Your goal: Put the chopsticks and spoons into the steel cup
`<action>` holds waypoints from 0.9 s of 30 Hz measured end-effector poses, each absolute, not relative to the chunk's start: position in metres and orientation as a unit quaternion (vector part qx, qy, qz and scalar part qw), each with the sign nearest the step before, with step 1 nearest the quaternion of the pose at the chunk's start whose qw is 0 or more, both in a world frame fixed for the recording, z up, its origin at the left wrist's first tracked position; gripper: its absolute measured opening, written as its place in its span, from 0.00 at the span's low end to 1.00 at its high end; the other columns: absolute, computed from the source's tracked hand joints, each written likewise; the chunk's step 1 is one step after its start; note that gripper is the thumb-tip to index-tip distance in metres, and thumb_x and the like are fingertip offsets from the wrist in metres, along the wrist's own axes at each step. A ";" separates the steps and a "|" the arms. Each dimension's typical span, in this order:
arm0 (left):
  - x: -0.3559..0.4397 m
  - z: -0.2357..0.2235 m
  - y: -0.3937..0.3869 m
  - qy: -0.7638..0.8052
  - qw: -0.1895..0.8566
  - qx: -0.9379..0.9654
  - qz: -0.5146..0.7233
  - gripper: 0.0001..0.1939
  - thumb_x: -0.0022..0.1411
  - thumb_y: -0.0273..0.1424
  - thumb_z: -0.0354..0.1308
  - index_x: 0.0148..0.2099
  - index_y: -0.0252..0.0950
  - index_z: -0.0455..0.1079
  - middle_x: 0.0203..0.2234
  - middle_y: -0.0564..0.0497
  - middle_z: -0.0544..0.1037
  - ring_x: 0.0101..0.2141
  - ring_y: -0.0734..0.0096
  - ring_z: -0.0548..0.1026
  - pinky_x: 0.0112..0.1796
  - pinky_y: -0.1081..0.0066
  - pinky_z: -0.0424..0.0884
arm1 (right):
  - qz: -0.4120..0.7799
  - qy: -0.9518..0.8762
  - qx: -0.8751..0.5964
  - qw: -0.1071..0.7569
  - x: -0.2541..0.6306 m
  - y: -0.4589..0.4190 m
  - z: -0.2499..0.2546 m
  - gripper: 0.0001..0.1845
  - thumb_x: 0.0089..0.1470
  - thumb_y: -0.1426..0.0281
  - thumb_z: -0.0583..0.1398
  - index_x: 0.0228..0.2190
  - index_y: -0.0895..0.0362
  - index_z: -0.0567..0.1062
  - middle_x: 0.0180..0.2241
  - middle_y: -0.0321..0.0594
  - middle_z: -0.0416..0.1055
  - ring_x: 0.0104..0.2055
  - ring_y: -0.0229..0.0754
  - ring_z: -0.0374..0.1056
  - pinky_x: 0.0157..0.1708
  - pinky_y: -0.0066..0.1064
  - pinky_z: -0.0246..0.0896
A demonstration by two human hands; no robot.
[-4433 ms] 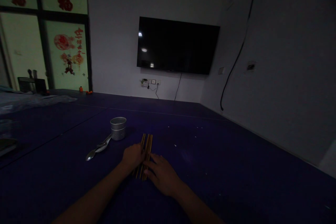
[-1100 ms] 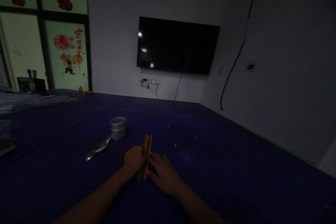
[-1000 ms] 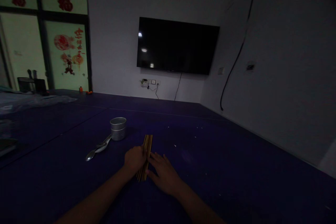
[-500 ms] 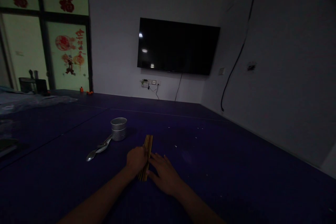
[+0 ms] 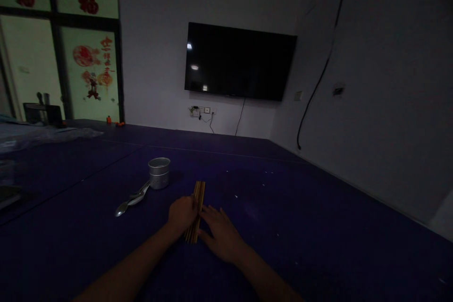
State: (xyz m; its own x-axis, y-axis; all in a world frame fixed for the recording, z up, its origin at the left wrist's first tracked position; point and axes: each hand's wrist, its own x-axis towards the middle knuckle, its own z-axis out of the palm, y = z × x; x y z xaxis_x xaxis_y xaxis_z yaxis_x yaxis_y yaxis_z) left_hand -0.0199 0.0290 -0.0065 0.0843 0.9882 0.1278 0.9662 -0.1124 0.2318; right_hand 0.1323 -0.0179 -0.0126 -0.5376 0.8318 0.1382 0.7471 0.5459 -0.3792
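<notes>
A bundle of chopsticks (image 5: 200,190) lies on the dark blue tabletop, pointing away from me, its sticks side by side. My left hand (image 5: 183,213) is closed over the middle of the bundle from the left, and its fingertips are partly hidden. Along the right side of the sticks rests my right hand (image 5: 222,233), its fingers stretched out and the thumb spread, touching the edge of the bundle. To the left of the chopsticks stands a silver metal cup (image 5: 159,173). Several metal spoons (image 5: 136,197) lie in a small pile against its base.
Small white scraps (image 5: 236,196) are scattered to the right. Clear plastic wrapping (image 5: 46,138) and a dark caddy (image 5: 43,113) are at the far left. Small orange objects (image 5: 120,124) sit by the back edge. A wall and a hanging cable (image 5: 323,68) bound the right side.
The view has shifted very slightly. Both hands stay at the chopsticks, whose near ends look a little more fanned apart.
</notes>
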 end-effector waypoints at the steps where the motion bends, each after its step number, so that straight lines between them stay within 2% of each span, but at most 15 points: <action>1: -0.020 -0.007 0.029 0.664 0.045 0.735 0.128 0.19 0.65 0.35 0.40 0.48 0.36 0.69 0.39 0.43 0.78 0.40 0.62 0.77 0.38 0.69 0.69 | 0.139 -0.866 -0.456 0.152 0.132 -0.018 -0.012 0.31 0.59 0.57 0.48 0.61 0.51 0.52 0.63 0.44 0.48 0.64 0.49 0.43 0.60 0.53 0.35; 27: -0.025 -0.007 0.030 0.642 0.054 0.749 0.156 0.18 0.65 0.35 0.42 0.46 0.39 0.70 0.39 0.45 0.78 0.40 0.65 0.76 0.36 0.72 0.68 | 0.130 -0.864 -0.462 0.154 0.131 -0.018 -0.013 0.29 0.60 0.56 0.46 0.59 0.54 0.56 0.63 0.43 0.50 0.64 0.48 0.44 0.60 0.52 0.35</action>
